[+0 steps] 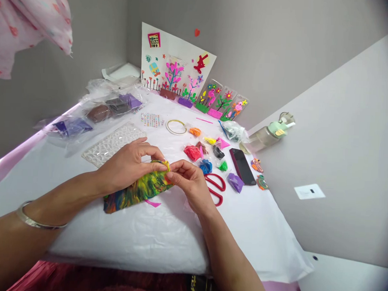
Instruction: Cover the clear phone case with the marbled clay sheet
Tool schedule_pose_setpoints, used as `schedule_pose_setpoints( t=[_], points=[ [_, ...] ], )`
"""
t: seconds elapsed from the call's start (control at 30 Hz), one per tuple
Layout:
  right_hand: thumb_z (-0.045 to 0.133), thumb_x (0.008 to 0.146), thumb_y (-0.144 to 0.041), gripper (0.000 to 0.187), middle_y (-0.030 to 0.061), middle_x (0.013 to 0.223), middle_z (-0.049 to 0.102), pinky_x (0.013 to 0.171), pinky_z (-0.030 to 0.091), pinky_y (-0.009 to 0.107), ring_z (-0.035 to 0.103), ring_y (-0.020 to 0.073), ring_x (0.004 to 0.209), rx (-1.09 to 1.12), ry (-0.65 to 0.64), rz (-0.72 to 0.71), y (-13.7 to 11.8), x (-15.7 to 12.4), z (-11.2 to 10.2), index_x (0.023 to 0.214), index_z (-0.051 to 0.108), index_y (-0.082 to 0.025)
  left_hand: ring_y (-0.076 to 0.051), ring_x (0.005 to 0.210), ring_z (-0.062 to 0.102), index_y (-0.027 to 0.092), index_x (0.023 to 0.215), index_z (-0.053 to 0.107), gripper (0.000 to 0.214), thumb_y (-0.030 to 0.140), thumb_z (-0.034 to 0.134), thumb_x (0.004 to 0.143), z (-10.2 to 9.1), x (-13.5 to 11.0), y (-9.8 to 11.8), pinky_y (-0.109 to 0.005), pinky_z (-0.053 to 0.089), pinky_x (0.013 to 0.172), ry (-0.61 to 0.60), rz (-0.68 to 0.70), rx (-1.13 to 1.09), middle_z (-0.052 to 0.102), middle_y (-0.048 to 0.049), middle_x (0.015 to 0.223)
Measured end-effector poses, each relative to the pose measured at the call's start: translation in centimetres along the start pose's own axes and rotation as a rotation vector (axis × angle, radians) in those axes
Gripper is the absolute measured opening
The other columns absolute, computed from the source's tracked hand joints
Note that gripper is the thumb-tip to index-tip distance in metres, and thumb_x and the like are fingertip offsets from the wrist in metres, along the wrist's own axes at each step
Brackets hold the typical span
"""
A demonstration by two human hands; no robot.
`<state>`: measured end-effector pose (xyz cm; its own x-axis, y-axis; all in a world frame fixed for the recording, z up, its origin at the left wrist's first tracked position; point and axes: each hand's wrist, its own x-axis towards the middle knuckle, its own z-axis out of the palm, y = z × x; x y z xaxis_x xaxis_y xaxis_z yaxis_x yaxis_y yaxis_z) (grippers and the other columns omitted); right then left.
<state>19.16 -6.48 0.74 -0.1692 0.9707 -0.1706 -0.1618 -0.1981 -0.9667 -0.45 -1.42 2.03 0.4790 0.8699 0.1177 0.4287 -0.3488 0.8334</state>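
A flat oblong piece coated in marbled modelling clay [137, 189], streaked yellow, green, red and dark blue, is held slanted above the white-covered table. My left hand [129, 164] grips its upper edge, thumb on the near face and fingers behind. At the upper right corner, my right hand [188, 179] pinches the clay edge between thumb and fingers, close to the left fingertips. Both hands hide parts of the piece. Beneath it lies a pink strip [153, 203]. Red-handled scissors [218, 183] rest beside my right hand, their blades hidden.
Bagged clay lumps, including red [193, 152] and purple [235, 182], lie ahead near a phone [243, 166]. A textured clear sheet [112, 143] is left. Behind are a gold ring [176, 127], a decorated board [153, 53], decorated clear cases [226, 103] and a bottle [267, 136].
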Motion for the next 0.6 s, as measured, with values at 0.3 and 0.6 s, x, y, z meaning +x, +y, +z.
schedule_pose_setpoints(
  t=[0.3,0.6],
  points=[
    [0.090,0.070,-0.037,0.028,-0.0016,0.074,0.070,0.066,0.049,0.026,0.060,0.0124,0.066,0.011,-0.020,0.001,-0.03,-0.06,0.15,0.082,0.072,-0.019,-0.027,0.101,0.069,0.026,0.075,0.070,0.039,0.059,0.054,0.089,-0.13,-0.22,0.78,-0.050,0.021,0.126,0.014,0.010,0.018,0.079,0.0043,0.085],
    [0.090,0.071,-0.038,0.027,-0.0016,0.072,0.069,0.063,0.049,0.025,0.059,0.0126,0.064,-0.015,-0.004,-0.007,0.11,-0.07,0.09,0.081,0.073,-0.020,-0.031,0.117,0.065,0.027,0.087,0.074,0.034,0.060,0.063,0.084,-0.01,0.04,0.36,-0.050,0.021,0.125,-0.022,-0.012,-0.008,0.079,0.0026,0.098]
  ],
)
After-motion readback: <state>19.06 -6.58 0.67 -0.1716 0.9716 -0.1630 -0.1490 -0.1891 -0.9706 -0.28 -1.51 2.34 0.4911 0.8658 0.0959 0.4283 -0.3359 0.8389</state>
